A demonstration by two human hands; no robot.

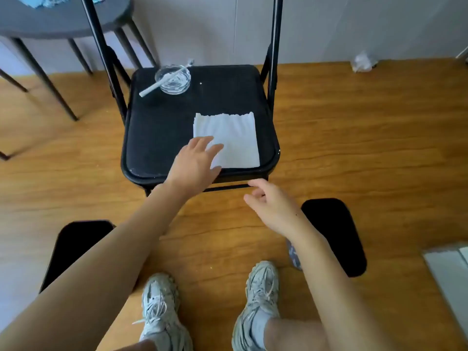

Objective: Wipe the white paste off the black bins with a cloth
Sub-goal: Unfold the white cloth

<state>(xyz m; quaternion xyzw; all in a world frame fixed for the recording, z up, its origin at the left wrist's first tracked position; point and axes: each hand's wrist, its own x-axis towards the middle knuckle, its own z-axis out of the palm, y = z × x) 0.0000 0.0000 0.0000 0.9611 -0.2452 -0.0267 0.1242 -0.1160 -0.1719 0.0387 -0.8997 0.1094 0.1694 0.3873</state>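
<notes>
A folded white cloth (231,139) lies flat on the front right of a black chair seat (162,133). My left hand (196,163) hovers over the cloth's near left corner with fingers spread and straight; contact is unclear. My right hand (271,203) hangs in front of the seat's front edge, fingers loosely curled, holding nothing. Two black bins stand on the wooden floor: one (76,247) at the lower left, partly behind my left forearm, the other (336,234) at the right beside my right forearm. No white paste shows on them from here.
A glass dish (173,79) with a white stick (152,88) across it sits at the seat's back left. A dark round table (63,24) stands at the far left. A crumpled plastic bag (362,63) lies by the wall. My feet in grey sneakers (159,307) are below.
</notes>
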